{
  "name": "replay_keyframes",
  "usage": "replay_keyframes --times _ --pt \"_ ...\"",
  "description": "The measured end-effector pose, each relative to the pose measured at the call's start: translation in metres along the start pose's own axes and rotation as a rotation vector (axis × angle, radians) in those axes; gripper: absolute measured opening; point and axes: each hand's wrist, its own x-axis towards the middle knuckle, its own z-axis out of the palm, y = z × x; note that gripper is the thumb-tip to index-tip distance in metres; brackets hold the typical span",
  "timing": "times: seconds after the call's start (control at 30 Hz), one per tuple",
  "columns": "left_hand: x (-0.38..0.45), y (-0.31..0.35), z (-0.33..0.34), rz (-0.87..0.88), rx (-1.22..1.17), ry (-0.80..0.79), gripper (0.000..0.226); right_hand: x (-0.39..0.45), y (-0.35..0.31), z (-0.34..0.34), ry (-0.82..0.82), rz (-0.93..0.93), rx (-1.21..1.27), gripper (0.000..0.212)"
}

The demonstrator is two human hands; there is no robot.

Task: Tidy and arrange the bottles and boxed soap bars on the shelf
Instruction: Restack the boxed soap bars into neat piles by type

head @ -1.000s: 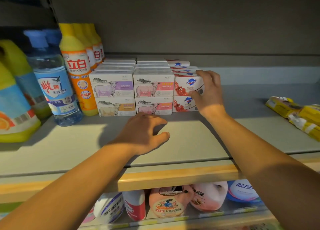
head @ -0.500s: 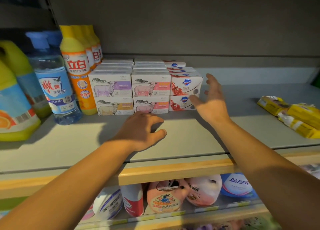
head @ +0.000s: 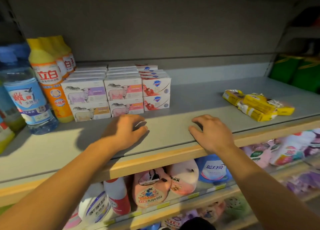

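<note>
Boxed soap bars stand in three stacked columns on the grey shelf (head: 190, 98): sheep boxes with purple and tan labels (head: 86, 100), sheep boxes with pink labels (head: 124, 98), and white-and-red boxes (head: 155, 94) at the right. To their left stand yellow-capped orange bottles (head: 50, 79) and a clear blue-labelled bottle (head: 26, 98). My left hand (head: 124, 132) rests on the shelf just in front of the pink boxes, fingers loosely curled, holding nothing. My right hand (head: 211, 132) rests near the shelf's front edge, also empty.
Yellow wrapped packs (head: 256, 105) lie loose at the shelf's right. Green items (head: 297, 72) sit at the far right back. Larger bottles stand at the far left edge. The lower shelf holds pink and white refill pouches (head: 152, 186) and bottles.
My right hand let go of the white-and-red boxes and drew back to the shelf's front edge. The left hand stayed put. The view shifted rightwards.
</note>
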Motion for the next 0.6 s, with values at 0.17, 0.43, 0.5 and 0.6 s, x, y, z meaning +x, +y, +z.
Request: replay_keyframes --times 0.17,0.43,0.5,0.6 --pt "0.013 0.05 0.026 0.035 -0.106 0.02 0.034 -0.004 0.005 -0.012 0.168 0.021 0.274 0.032" --pt "0.06 0.148 0.081 0.02 -0.543 0.007 0.024 0.007 0.118 -0.081 0.473 0.297 0.035 0.054" --pt "0.071 0.162 0.092 0.02 -0.618 -0.042 0.024 0.018 0.142 -0.09 0.371 0.397 -0.053 0.067" --pt "0.08 0.172 0.104 0.027 -0.708 -0.1 0.03 0.034 0.164 -0.089 0.161 0.464 -0.059 0.076"
